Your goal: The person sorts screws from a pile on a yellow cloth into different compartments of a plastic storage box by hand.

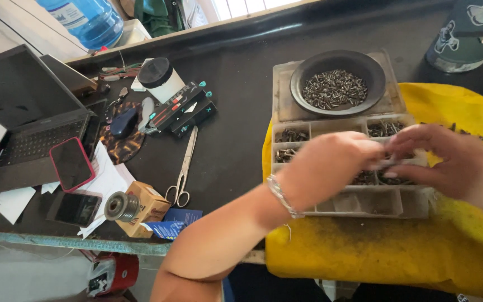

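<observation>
Our left hand and right hand meet over the middle row of the compartment tray, fingertips drawn together. We judge that they pinch a small screw between them, but the fingers hide it and we cannot tell for certain.

Handling: the screws are small, rigid metal parts, light singly and, we judge, smooth enough to slip or roll. We would take one by the shank or head between thumb and forefinger.

Position: directly under both hands lie the compartments of the tray, several holding dark screws. Just beyond the hands, on the tray's far section, stands a black bowl with a heap of screws. The tray rests on a yellow cloth that extends below and to the right of our hands.

Well to the left of the left hand lie scissors, a small cardboard box, a phone in a red case and a laptop.
</observation>
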